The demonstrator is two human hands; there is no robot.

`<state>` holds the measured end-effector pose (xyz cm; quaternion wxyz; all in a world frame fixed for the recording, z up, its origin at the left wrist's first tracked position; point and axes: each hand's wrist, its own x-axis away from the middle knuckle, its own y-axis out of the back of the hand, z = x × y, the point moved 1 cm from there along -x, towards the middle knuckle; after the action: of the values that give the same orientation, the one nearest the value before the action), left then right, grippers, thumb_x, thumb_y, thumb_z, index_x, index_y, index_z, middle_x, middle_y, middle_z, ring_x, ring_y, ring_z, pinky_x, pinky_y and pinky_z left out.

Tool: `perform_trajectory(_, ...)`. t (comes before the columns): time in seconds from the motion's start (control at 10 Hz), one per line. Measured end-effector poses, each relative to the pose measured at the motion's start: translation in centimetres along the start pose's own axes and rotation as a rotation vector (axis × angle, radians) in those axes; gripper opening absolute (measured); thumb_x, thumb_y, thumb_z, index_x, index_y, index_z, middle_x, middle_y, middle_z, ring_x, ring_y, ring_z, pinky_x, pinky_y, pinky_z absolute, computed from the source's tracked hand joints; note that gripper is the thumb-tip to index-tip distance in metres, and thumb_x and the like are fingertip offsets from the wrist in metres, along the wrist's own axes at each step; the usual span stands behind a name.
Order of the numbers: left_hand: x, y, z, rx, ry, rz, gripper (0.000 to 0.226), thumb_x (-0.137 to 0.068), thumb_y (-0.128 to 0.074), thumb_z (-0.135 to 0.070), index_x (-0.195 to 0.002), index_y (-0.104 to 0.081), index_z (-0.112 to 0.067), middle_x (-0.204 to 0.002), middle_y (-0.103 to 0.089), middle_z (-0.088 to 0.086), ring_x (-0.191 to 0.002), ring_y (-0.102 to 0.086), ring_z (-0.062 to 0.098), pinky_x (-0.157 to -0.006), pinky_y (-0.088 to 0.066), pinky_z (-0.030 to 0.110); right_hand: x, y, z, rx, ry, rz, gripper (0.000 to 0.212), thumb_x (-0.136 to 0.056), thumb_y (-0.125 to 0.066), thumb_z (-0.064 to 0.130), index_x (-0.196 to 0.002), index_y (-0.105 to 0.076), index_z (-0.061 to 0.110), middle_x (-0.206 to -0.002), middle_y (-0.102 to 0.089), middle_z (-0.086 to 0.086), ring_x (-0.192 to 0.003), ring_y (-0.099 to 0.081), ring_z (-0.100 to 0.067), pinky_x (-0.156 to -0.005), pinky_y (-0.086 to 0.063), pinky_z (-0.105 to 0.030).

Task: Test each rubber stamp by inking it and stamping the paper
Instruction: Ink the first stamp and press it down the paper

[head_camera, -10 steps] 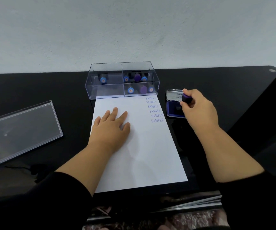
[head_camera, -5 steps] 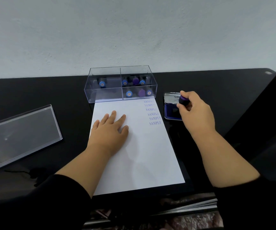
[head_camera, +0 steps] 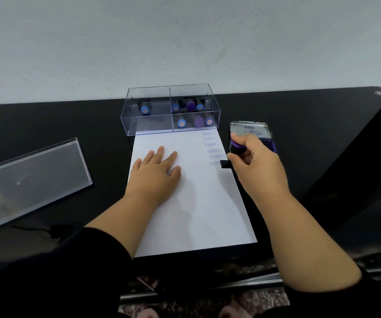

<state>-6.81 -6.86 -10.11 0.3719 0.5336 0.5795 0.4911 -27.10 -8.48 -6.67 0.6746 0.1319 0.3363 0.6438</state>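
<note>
Black tabletop (head_camera: 47,125): left hand (head_camera: 155,175) flat on paper (head_camera: 196,214); right hand (head_camera: 257,166) grips stamp (head_camera: 234,149) beside six prints (head_camera: 212,148). More stamps in box (head_camera: 171,111) likely remain untested.

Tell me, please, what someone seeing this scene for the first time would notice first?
Probably the right hand gripping a purple-topped stamp at the right edge of the white paper, just beside a column of blue SAMPLE prints. The left hand lies flat on the sheet. Behind the paper stands a clear divided box holding more stamps, with an open ink pad to its right.
</note>
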Motion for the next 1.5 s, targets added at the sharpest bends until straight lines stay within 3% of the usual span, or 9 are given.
perform_trajectory(0.2, 0.0, -0.1, 0.1, -0.007, 0.002, -0.006, 0.050, -0.101, -0.022, -0.044, -0.150, -0.013, -0.039, -0.160, 0.001, -0.008, -0.147, 0.002, 0.013, -0.118, 0.003, 0.035, 0.1, -1.1, -0.3, 0.022, 0.054, 0.023, 0.035, -0.089, -0.060, 0.019, -0.123, -0.057, 0.031, -0.073, -0.047, 0.020, -0.066, -0.048, 0.002, -0.061, -0.036, -0.009)
perform_trajectory(0.4, -0.1, -0.1, 0.1, 0.000, 0.002, -0.007, 0.050, -0.100, -0.022, -0.045, -0.150, -0.013, -0.040, -0.160, 0.001, -0.008, -0.147, 0.003, 0.012, -0.118, 0.003, 0.034, -0.1, -1.8, -0.3, 0.056, 0.076, 0.062, 0.036, -0.090, -0.059, 0.019, -0.124, -0.055, 0.030, -0.073, -0.044, 0.021, -0.068, -0.047, 0.002, -0.066, -0.036, -0.019)
perform_trajectory(0.6, 0.0, -0.1, 0.1, 0.004, -0.001, -0.005, 0.050, -0.101, -0.022, -0.044, -0.150, -0.013, -0.039, -0.160, 0.001, -0.008, -0.147, 0.003, 0.013, -0.118, 0.003, 0.034, -0.1, -2.1, -0.3, 0.087, 0.076, 0.082, 0.036, -0.091, -0.058, 0.020, -0.125, -0.055, 0.031, -0.073, -0.043, 0.019, -0.075, -0.046, -0.009, -0.068, -0.038, -0.024)
perform_trajectory(1.0, 0.0, 0.0, 0.1, 0.002, -0.002, 0.002, 0.050, -0.101, -0.022, -0.044, -0.150, -0.012, -0.039, -0.160, 0.002, -0.008, -0.147, 0.004, 0.012, -0.118, 0.004, 0.034, -0.1, -2.4, -0.5, 0.082, 0.083, 0.077, 0.037, -0.091, -0.057, 0.020, -0.127, -0.054, 0.031, -0.078, -0.044, 0.017, -0.074, -0.045, -0.007, -0.068, -0.037, -0.023)
perform_trajectory(1.2, -0.1, 0.0, 0.0, -0.004, -0.004, 0.006, 0.051, -0.101, -0.021, -0.045, -0.150, -0.012, -0.039, -0.160, 0.002, -0.008, -0.147, 0.004, 0.013, -0.118, 0.004, 0.035, -1.0, -0.9, -1.1, -0.155, -0.048, -0.086, 0.035, -0.087, -0.063, 0.018, -0.118, -0.059, 0.033, -0.079, -0.055, 0.018, -0.077, -0.053, -0.009, -0.078, -0.046, -0.025)
perform_trajectory(1.5, 0.0, 0.0, 0.0, -0.004, -0.002, 0.002, 0.050, -0.101, -0.021, -0.044, -0.150, -0.012, -0.040, -0.160, 0.002, -0.008, -0.147, 0.004, 0.013, -0.118, 0.004, 0.034, -1.5, 0.6, -2.8, -0.270, -0.141, -0.143, 0.033, -0.087, -0.064, 0.018, -0.115, -0.059, 0.034, -0.082, -0.060, 0.015, -0.074, -0.056, -0.003, -0.075, -0.047, -0.021)
